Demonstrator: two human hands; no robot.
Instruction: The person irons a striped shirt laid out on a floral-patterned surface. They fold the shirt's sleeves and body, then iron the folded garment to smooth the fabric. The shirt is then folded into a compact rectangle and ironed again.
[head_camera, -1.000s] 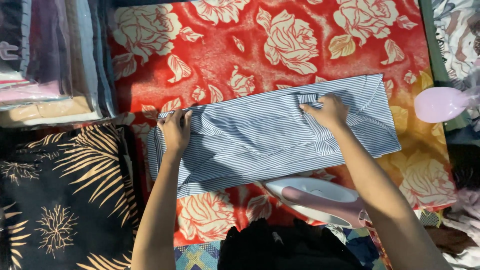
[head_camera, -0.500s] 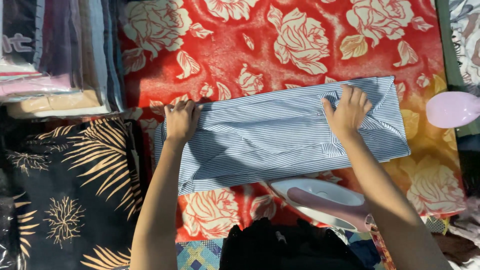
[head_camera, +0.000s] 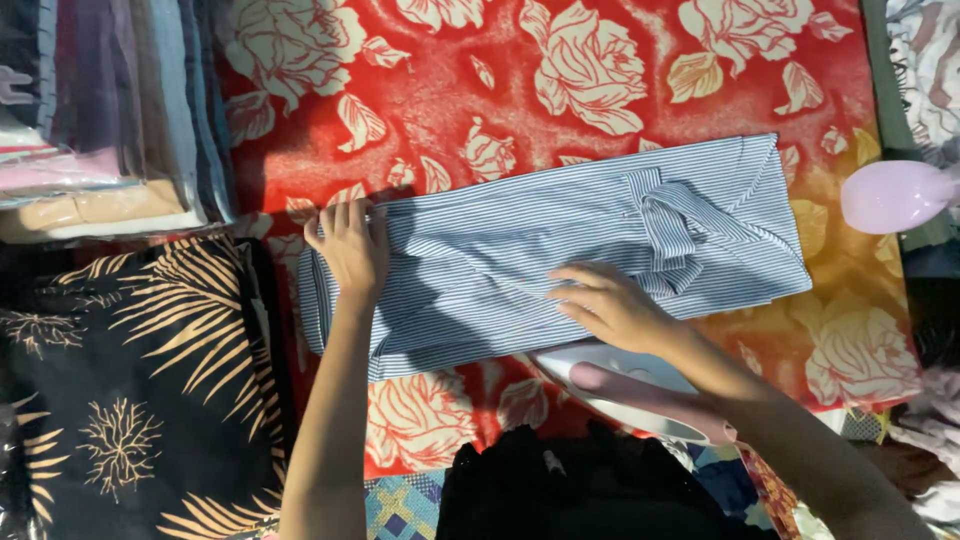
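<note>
A blue-and-white striped garment (head_camera: 520, 250) lies folded lengthwise on a red blanket with cream roses (head_camera: 450, 110). My left hand (head_camera: 348, 250) presses flat on the garment's left end, fingers together and pointing away from me. My right hand (head_camera: 610, 305) rests palm down on its lower middle, fingers spread toward the left. A tied strip of the same cloth (head_camera: 665, 225) lies on the right part of the garment. Neither hand grips anything.
A white and pink clothes iron (head_camera: 630, 385) lies just below the garment, under my right forearm. Stacked folded clothes (head_camera: 100, 120) sit at the upper left, a dark leaf-print cloth (head_camera: 130, 390) at the lower left, a pink rounded object (head_camera: 890, 195) at the right edge, black fabric (head_camera: 580, 490) at the bottom.
My right hand has slid from the garment's upper right toward its lower middle. My left hand has stayed on the left end. The view has shifted slightly.
</note>
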